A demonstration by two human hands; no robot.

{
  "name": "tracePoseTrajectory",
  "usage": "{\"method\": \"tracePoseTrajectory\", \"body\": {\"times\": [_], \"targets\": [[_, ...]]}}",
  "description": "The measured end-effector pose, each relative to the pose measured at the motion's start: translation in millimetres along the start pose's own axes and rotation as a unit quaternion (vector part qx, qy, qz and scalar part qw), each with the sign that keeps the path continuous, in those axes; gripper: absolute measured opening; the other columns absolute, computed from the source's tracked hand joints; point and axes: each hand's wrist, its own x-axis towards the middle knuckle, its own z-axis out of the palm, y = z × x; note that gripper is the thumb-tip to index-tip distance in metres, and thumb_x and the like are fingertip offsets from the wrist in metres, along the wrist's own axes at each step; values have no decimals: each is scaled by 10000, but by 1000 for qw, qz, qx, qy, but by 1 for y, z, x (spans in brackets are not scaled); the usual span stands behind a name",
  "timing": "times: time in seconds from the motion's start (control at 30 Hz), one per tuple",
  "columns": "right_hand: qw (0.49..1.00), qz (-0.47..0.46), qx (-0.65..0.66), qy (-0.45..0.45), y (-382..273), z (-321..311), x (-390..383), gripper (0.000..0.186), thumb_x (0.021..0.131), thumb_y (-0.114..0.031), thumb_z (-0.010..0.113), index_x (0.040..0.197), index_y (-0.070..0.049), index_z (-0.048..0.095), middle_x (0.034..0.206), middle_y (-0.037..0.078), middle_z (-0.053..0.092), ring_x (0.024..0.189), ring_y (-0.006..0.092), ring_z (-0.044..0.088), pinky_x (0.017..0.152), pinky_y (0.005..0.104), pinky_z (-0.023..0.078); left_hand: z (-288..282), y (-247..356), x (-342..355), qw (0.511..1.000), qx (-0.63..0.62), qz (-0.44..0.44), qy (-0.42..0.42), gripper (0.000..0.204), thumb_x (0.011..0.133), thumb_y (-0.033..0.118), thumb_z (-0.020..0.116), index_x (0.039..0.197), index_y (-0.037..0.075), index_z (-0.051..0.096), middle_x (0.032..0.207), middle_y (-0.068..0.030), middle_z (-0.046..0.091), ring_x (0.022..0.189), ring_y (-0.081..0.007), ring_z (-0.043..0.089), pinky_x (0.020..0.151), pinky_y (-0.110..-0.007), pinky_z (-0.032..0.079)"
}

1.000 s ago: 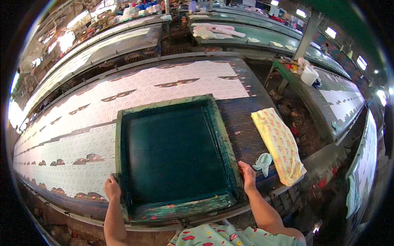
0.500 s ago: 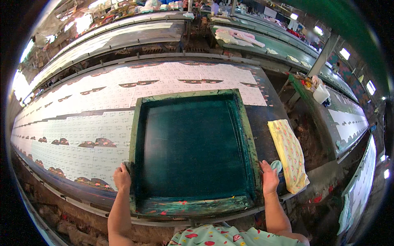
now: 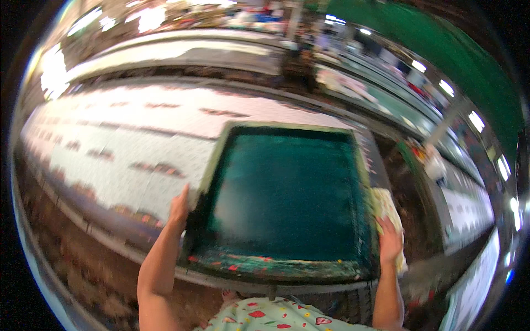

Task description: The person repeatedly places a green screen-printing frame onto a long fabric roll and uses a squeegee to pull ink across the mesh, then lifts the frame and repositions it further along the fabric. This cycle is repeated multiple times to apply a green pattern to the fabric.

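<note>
A large screen-printing frame with dark green mesh and a paint-stained wooden border lies in front of me over the right end of the long table. My left hand holds its left side, fingers pointing up along the edge. On the right side, my right hand grips the border with its fingers partly extended. Behind that hand is a folded yellow floral cloth, partly covered by the frame. White printed fabric with dark motifs spreads over the table to the left. Motion blur softens the picture.
Other long tables run behind, one with a pale fabric pile. To the right stands a side table with a white container on it. Pale printed fabric hangs at the far right. A metal rail follows my table's near edge.
The frame has moved right across the table with both hands at its sides, now overlapping the yellow cloth. The view has also turned and blurred.
</note>
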Motion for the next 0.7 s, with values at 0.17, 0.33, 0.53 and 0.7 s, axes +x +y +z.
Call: {"method": "tracePoseTrajectory", "body": {"times": [0.17,0.33,0.53,0.7], "targets": [[985,27,165,-51,61,-78,11,835,1201,-557,310,1720,98,319,1792,345,304,1658,505,307,1348,600,314,16,50,-57,994,66,67,49,853,981,697,717,1212,-120,792,1206,-240,789,1105,-331,713,993,-486,536],[970,-9,235,-67,57,-11,76,913,1153,-603,421,1628,177,443,1721,402,399,1655,552,283,1389,653,75,-21,62,-97,983,35,102,147,779,963,615,793,1277,-98,794,1225,-186,799,1094,-272,719,988,-406,553],[876,26,389,-285,98,26,167,909,1130,-642,445,1648,104,470,1701,416,414,1627,562,334,1390,644,80,-71,70,-179,957,28,116,264,739,979,592,795,1183,-117,809,1131,-201,804,990,-278,739,935,-405,565],[848,16,336,-410,65,62,218,832,1192,-605,332,1738,23,337,1785,277,360,1645,487,347,1326,675,346,-93,73,-229,945,-22,106,309,649,991,585,795,1082,-56,838,972,-146,803,799,-232,728,768,-382,558]]}}
